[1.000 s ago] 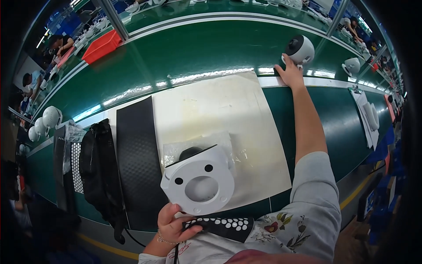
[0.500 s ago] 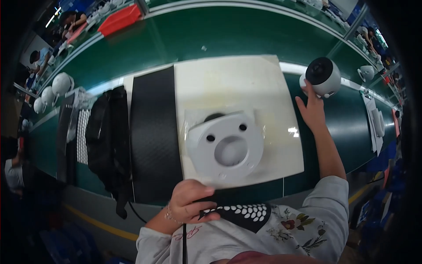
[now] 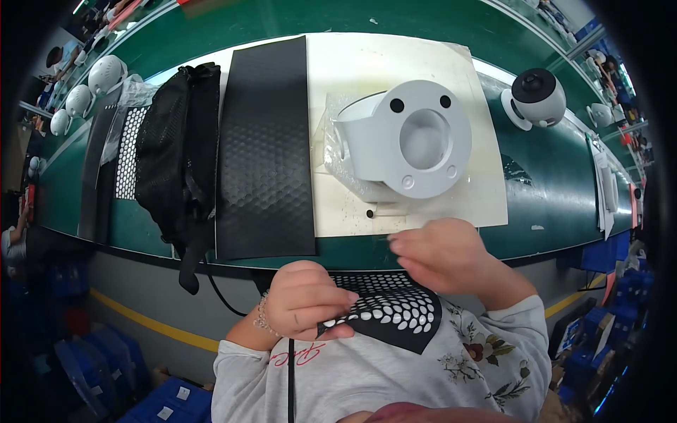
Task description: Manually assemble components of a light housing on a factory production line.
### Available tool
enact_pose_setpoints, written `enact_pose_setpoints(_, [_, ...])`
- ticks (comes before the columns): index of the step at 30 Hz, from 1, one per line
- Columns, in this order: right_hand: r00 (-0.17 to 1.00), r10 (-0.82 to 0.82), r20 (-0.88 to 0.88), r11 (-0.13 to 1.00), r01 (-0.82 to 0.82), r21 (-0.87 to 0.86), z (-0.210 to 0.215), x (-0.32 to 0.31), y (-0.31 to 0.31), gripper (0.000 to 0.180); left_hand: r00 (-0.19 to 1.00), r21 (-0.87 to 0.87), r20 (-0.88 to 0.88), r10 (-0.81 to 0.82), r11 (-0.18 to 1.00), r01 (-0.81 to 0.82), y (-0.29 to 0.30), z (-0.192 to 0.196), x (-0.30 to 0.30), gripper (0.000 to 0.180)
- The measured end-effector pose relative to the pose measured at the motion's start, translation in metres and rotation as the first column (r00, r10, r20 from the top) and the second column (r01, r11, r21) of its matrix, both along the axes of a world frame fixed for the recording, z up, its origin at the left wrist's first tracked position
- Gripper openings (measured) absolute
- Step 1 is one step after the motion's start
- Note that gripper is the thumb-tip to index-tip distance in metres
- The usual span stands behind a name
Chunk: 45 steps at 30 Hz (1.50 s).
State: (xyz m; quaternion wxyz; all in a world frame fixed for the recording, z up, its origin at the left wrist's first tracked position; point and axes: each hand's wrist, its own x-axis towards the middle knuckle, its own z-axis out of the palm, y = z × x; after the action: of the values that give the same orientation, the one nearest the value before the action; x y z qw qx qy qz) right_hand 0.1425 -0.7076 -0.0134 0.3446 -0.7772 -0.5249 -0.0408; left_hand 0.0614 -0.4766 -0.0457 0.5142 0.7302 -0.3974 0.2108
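Observation:
My left hand (image 3: 307, 299) pinches the edge of a black sheet of white round pads (image 3: 395, 307), which lies against my shirt below the table edge. My right hand (image 3: 448, 257) is just above that sheet, its fingers loosely bent and apart from it, nothing visible in them. Ahead is a white round plastic housing (image 3: 367, 144), tilted on clear plastic film (image 3: 338, 169). Its ring-shaped face has a round recess, two black round spots at the top and two pale circles at the bottom. A small black dot (image 3: 369, 213) shows low beside the housing.
The housing rests on a cream board (image 3: 395, 53). To its left are a black textured sheet (image 3: 266, 155), a black mesh bag (image 3: 173, 148) and another white-dotted sheet (image 3: 129, 151). A white ball-shaped device (image 3: 539, 102) stands at right; white domes (image 3: 106, 74) are far left.
My right hand has left the ball-shaped device and come back near the dotted sheet. The view has shifted, and the housing appears farther right and more tilted. My left hand keeps its pinch.

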Motion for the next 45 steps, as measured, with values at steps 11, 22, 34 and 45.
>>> enact_pose_setpoints(11, [0.975, -0.038, 0.221, 0.939, 0.111, -0.326, -0.012, -0.003, 0.025, 0.037, 0.995, -0.037, -0.083, 0.047, 0.998, -0.051, 0.002, -0.004, -0.009, 0.027])
enact_pose_setpoints(22, [0.98, -0.128, 0.154, 0.96, 0.161, -0.23, -0.026, 0.003, 0.036, 0.038, 0.99, -0.02, -0.123, 0.075, 0.997, -0.078, 0.004, -0.009, -0.007, 0.029])
enact_pose_setpoints(34, [0.932, 0.072, -0.355, 0.978, 0.004, 0.208, 0.019, 0.003, 0.002, 0.031, 0.989, -0.031, -0.141, 0.053, 0.998, -0.058, 0.001, -0.007, 0.004, 0.026])
enact_pose_setpoints(45, [0.966, 0.012, -0.259, 0.892, 0.107, 0.439, 0.037, 0.018, 0.005, 0.046, 0.97, 0.089, -0.145, 0.195, 0.979, -0.183, -0.011, 0.004, 0.027, 0.021])
